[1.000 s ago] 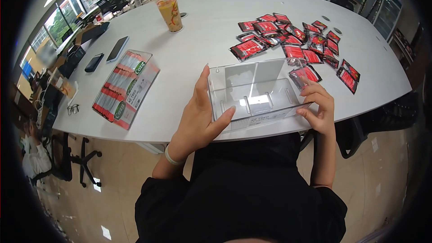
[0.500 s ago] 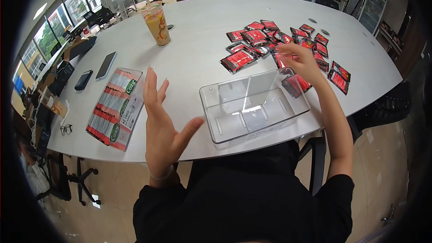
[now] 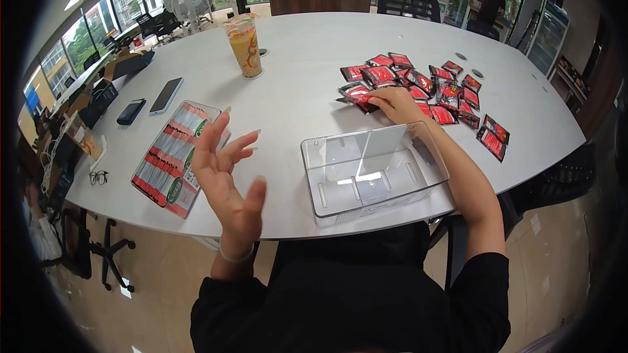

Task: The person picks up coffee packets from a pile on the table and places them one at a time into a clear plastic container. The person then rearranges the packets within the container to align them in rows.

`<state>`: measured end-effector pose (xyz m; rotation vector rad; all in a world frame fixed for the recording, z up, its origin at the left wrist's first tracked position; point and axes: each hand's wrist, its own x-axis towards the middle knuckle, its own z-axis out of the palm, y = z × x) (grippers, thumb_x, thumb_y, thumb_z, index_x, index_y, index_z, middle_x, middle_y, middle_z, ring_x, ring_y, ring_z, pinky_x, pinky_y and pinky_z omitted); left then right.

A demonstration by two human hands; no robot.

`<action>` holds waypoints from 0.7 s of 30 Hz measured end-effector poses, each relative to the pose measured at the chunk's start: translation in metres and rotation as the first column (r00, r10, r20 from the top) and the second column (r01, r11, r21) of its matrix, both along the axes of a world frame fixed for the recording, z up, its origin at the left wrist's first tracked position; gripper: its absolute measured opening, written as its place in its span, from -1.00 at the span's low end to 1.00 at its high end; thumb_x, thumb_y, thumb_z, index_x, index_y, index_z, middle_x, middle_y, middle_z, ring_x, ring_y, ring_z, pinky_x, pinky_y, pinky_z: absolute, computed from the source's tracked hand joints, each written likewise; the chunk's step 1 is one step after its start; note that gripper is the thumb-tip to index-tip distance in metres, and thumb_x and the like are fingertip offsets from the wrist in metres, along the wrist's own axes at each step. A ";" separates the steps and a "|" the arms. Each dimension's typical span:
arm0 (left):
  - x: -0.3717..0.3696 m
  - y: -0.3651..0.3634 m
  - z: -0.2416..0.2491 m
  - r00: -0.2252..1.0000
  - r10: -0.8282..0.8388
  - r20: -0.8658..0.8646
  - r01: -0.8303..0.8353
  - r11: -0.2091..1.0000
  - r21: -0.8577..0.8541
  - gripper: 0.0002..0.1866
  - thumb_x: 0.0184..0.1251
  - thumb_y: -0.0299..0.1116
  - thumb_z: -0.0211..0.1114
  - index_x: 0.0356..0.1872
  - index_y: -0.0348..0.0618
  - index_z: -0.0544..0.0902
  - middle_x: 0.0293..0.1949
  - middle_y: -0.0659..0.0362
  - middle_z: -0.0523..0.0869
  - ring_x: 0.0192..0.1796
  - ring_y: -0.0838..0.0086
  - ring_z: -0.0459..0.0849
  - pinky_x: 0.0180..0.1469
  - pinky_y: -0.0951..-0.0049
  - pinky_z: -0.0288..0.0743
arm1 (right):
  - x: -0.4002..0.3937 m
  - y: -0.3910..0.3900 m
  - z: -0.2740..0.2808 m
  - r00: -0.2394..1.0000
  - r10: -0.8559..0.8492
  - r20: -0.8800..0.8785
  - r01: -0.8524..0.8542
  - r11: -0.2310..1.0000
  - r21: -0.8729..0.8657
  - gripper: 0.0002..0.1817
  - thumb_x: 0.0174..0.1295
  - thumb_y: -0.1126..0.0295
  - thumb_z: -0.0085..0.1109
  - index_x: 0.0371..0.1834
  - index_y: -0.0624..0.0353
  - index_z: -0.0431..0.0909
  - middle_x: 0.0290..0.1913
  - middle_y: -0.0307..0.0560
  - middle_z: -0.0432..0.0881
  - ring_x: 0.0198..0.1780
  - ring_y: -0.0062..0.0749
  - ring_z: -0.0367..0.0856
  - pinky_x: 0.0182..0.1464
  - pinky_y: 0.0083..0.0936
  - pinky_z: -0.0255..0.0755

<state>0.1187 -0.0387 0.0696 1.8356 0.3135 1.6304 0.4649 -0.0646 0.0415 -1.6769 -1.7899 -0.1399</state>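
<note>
My right hand point(image 3: 394, 102) reaches past the clear plastic bin to the near left edge of a pile of red-and-black packets point(image 3: 450, 95). Its fingertips are closed on one red packet point(image 3: 357, 92), which looks slightly tilted up off the table. The clear bin point(image 3: 333, 173) stands near the table's front edge with nothing in it; my right forearm passes over its right side. My left hand point(image 3: 230, 180) is raised with fingers spread, holding nothing. It partly covers a flat clear pack of red-and-white sachets with green labels point(image 3: 165, 160).
On the white table point(image 3: 294, 59) stand a cup of orange drink point(image 3: 244, 49), a phone point(image 3: 166, 95), a dark small case point(image 3: 131, 112) and glasses point(image 3: 98, 177). A black chair point(image 3: 549, 173) is at the right edge. A person point(image 3: 492, 6) is in the far background.
My right hand has moved left along the pile and closed on a red packet. My left hand stays raised, its fingers now more curled and turned. The view has tipped up slightly.
</note>
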 end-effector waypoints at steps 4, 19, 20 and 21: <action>0.001 0.002 0.017 0.992 -0.125 0.012 0.125 0.986 -0.110 -0.30 0.11 -0.15 0.23 0.21 -0.28 0.17 0.20 -0.08 0.32 0.03 0.30 0.55 -0.01 0.34 0.39 | 0.008 0.003 0.004 0.966 0.004 -0.257 0.008 0.999 0.046 -0.76 0.20 0.33 0.12 -0.23 0.30 0.58 -0.47 0.02 0.62 -0.46 -0.38 0.61 -0.40 -0.51 0.42; 0.134 0.099 0.018 0.545 0.183 -0.818 0.115 0.950 0.290 -0.54 0.13 0.01 0.23 -0.14 -0.19 0.60 -0.35 0.07 0.69 -0.35 0.31 0.66 -0.26 0.41 0.50 | -0.026 0.046 0.032 0.888 0.296 -0.352 -0.340 0.938 -0.069 -0.78 0.05 0.41 0.28 -0.29 0.32 0.59 -0.49 -0.10 0.63 -0.42 -0.61 0.55 -0.37 -0.66 0.42; 0.136 0.103 0.012 0.544 0.186 -0.818 0.104 0.952 0.287 -0.54 0.13 0.01 0.23 -0.14 -0.19 0.60 -0.35 0.07 0.69 -0.35 0.31 0.66 -0.26 0.41 0.50 | -0.027 0.048 0.030 0.896 0.314 -0.313 -0.355 0.931 -0.084 -0.77 0.04 0.41 0.29 -0.27 0.31 0.59 -0.49 -0.09 0.63 -0.42 -0.60 0.56 -0.37 -0.65 0.43; 0.136 0.108 0.006 0.528 0.211 -0.823 0.107 0.944 0.312 -0.56 0.15 -0.02 0.21 -0.17 -0.21 0.61 -0.40 0.07 0.69 -0.41 0.30 0.65 -0.29 0.40 0.49 | -0.024 0.053 0.027 0.887 0.353 -0.299 -0.389 0.919 -0.070 -0.66 0.03 0.32 0.30 -0.15 0.28 0.56 -0.40 0.01 0.65 -0.37 -0.47 0.62 -0.32 -0.58 0.47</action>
